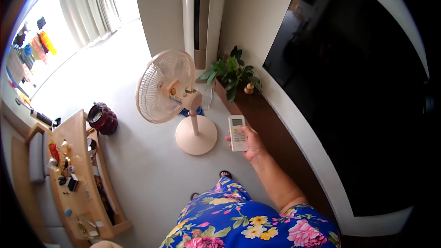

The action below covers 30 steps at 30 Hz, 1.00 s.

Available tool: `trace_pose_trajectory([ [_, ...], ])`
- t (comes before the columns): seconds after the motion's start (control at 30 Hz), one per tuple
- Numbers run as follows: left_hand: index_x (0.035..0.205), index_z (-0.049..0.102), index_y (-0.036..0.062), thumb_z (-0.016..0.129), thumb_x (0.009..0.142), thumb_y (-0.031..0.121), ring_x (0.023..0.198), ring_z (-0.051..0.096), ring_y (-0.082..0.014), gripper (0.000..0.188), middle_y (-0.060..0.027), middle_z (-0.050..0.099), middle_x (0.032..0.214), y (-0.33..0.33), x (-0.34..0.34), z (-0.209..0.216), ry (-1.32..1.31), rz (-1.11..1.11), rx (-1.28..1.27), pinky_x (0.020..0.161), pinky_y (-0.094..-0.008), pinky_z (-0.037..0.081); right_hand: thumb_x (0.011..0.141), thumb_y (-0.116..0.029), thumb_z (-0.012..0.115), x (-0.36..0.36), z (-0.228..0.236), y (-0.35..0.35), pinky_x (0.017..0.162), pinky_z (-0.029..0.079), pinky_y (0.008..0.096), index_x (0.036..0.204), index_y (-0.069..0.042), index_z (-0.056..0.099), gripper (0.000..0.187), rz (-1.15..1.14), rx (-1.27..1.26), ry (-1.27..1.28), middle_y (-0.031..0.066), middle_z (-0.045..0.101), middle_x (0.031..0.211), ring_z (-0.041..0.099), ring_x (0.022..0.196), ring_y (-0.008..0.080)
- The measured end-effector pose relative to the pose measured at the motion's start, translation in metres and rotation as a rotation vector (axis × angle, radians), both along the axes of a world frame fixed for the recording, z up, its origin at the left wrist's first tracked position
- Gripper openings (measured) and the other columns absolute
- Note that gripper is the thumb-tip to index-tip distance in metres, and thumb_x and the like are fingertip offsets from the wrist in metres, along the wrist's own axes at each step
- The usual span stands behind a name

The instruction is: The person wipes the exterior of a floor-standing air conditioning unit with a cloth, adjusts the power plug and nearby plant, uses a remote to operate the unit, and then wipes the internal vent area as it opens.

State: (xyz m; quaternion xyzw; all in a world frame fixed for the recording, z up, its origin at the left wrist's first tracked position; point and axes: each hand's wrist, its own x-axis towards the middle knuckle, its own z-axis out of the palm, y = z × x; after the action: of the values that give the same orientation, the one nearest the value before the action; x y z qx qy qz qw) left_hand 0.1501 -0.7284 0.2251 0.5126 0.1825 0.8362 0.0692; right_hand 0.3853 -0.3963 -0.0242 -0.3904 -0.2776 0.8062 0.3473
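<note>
- My right hand (251,143) is wrapped around a white remote control (237,132), fingers behind it and thumb along its right edge, held out in front of me above the pale floor (151,170).
- The remote stands upright in my grip with its small screen at the top, facing me; its top end points toward the tall white air conditioner column (189,14) in the corner.
- To do this well, I judge I should keep the top end aimed at that column and slide my thumb onto the buttons without loosening the fingers behind.
- My left hand is not in view, so I cannot say what it is doing.
- The cream pedestal fan (167,87) stands on the floor just left of the remote, between me and the column; its head could, I think, partly block the line to the unit.
- A leafy potted plant (232,71) and a small golden ornament (249,88) sit at the far end of the low brown ledge (271,128), which runs under the big dark television (363,92) on my right.
- On my left, well apart, a wooden table (78,183) carries small clutter, with a dark red ribbed pot (102,118) on the floor off its far end.
</note>
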Motion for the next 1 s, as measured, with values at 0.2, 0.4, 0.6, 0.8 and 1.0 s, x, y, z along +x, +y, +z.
trace_pose_trajectory([
  [0.2,0.114,0.048,-0.0006,0.051,0.092,0.000,0.065,0.053,-0.0117,0.022,-0.0052,0.053,0.077,0.050,-0.003,-0.064,-0.141,0.144,-0.599,0.062,-0.0231,0.046,0.091,-0.021,0.057,0.052,-0.114,0.010,0.061,0.059,0.0432,0.110,0.000,0.054,0.029,-0.150,-0.203,-0.061,0.0154,0.066,0.093,0.070,0.078,0.0300],
  [0.4,0.115,0.060,-0.0005,0.053,0.093,-0.003,0.079,0.057,-0.0095,0.023,-0.0048,0.063,0.089,0.154,0.004,-0.221,-0.108,0.283,-1.301,0.072,-0.0213,0.046,0.096,-0.026,0.050,0.101,-0.219,0.038,0.070,0.059,0.0454,0.112,0.002,0.054,0.033,-0.418,-0.422,-0.311,0.0168,0.066,0.096,0.069,0.079,0.0332],
  [0.6,0.109,0.062,-0.0014,0.055,0.095,0.003,0.078,0.058,-0.0102,0.016,-0.0054,0.064,0.086,0.179,0.049,-0.355,-0.446,0.010,-1.738,0.071,-0.0225,0.047,0.097,-0.024,0.050,0.132,-0.358,0.098,0.073,0.058,0.0487,0.118,0.002,0.053,0.033,-0.521,-0.500,-0.447,0.0169,0.064,0.103,0.068,0.087,0.0322],
  [0.8,0.106,0.064,-0.0025,0.055,0.095,0.004,0.075,0.060,-0.0104,0.016,-0.0058,0.065,0.084,0.194,0.073,-0.404,-0.419,0.025,-2.014,0.068,-0.0219,0.049,0.096,-0.024,0.054,0.142,-0.455,0.185,0.078,0.055,0.0456,0.115,-0.001,0.057,0.030,-0.687,-0.509,-0.556,0.0112,0.065,0.106,0.066,0.092,0.0267],
  [1.0,0.107,0.063,-0.0036,0.055,0.094,0.003,0.076,0.057,-0.0086,0.016,-0.0032,0.063,0.082,0.212,0.086,-0.417,-0.544,0.011,-2.163,0.071,-0.0215,0.047,0.100,-0.020,0.047,0.151,-0.507,0.275,0.084,0.054,0.0513,0.126,-0.003,0.049,0.031,-0.802,-0.650,-0.530,0.0132,0.059,0.120,0.063,0.105,0.0300],
])
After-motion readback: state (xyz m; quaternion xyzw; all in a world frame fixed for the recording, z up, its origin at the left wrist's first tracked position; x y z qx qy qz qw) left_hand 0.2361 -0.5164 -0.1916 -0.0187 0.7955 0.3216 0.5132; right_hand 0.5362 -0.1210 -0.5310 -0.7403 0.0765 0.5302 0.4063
